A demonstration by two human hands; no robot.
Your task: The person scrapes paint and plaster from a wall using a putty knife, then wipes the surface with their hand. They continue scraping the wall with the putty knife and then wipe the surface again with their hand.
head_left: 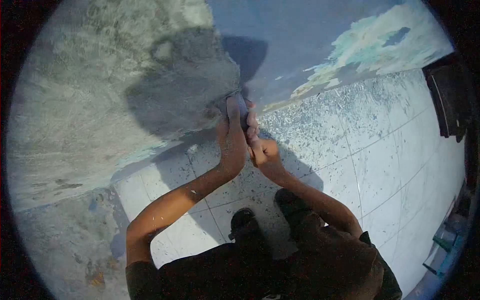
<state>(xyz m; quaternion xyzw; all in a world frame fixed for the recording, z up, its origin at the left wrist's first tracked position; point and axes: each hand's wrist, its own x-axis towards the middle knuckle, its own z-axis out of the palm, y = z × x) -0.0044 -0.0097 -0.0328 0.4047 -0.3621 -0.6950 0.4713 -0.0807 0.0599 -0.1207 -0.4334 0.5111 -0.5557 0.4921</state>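
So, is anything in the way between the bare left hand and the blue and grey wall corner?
Nothing visible is: the bare left hand is at the blue and grey wall corner, though what it may hold there is unclear.

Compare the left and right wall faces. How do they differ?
Colour: the left wall face is mostly mottled grey; the right wall face is mostly blue.
Patching: the right wall face carries a large pale-turquoise patch; the left wall face shows only thin traces near its foot.
Shared: dark shadow falls on both.
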